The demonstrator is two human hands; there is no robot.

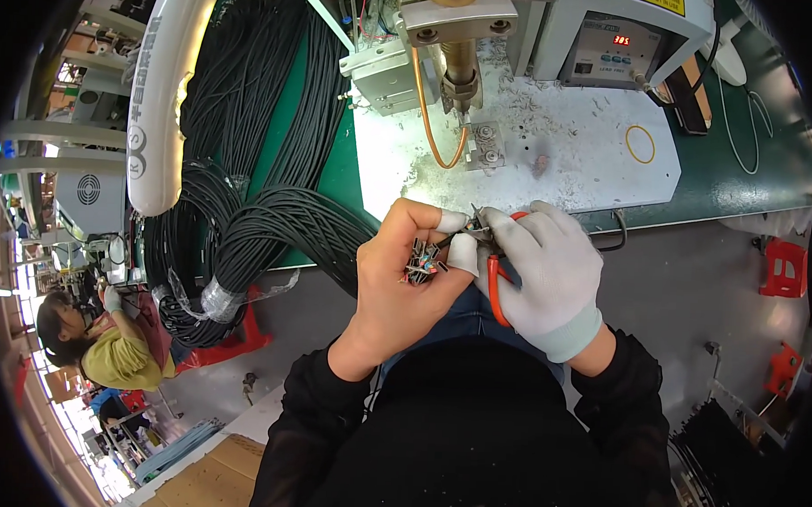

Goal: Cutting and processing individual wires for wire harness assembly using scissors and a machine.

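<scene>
head view is showing the left hand (pixel 403 276) gripping a bundle of cable ends (pixel 423 261). the gloved right hand (pixel 548 278) is clasping red-handled cutters (pixel 494 283) beside them.

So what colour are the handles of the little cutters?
Red-orange handles, gripped in the gloved right hand; the head view shows them.

Cutter tips (pixel 475 218) hidden behind fingers (pixel 452 223)

Two hands: a bare left hand (pixel 405 271) and a gloved right hand (pixel 548 276). One pair of cutters (pixel 494 283) with red handles. One yellow ring (pixel 641 144) on the desk (pixel 588 170). Two red stools (pixel 784 267). One co-worker (pixel 108 341).
</scene>
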